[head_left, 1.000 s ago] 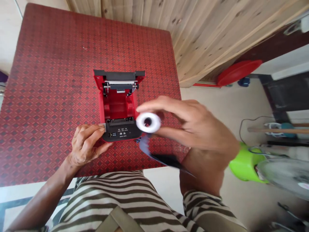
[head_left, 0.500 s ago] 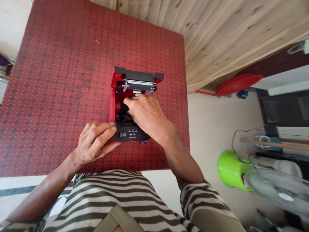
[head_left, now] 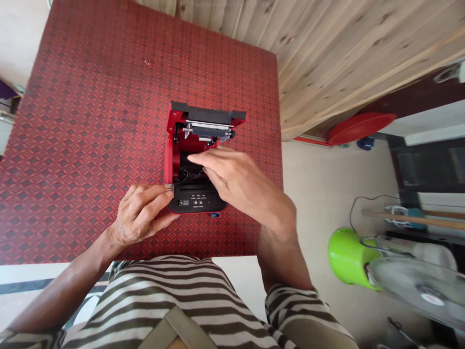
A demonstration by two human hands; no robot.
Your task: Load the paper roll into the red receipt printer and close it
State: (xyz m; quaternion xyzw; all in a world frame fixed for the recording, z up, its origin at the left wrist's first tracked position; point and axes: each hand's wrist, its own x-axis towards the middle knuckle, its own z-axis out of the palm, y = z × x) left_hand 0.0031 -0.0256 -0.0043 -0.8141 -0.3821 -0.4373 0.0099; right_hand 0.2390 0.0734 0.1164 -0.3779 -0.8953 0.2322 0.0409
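Note:
A red and black label printer [head_left: 198,206] stands on the table with its lid [head_left: 207,115] tilted up and its inside exposed. At the printer's near left corner, my left hand [head_left: 143,213] grips the casing, fingers on top and thumb lower down at the front. A thin dark wire-like strand [head_left: 184,174] curves just inside the front panel. My right hand [head_left: 241,182] lies over the right side of the open compartment, its visible fingers stretched out with nothing seen in them. Some of its fingertips are hidden behind the hand.
The printer rests on a table with a red patterned cover [head_left: 90,121]. Beyond its right edge are a wooden panel wall [head_left: 319,58], a red basin [head_left: 359,127], a green bucket [head_left: 343,254] and a fan [head_left: 417,286]. A small blue thing [head_left: 215,214] shows at the printer's front.
My right hand has drawn back slightly to the right and its wrist has swung outward, uncovering more of the compartment. My left hand stays on the printer's corner.

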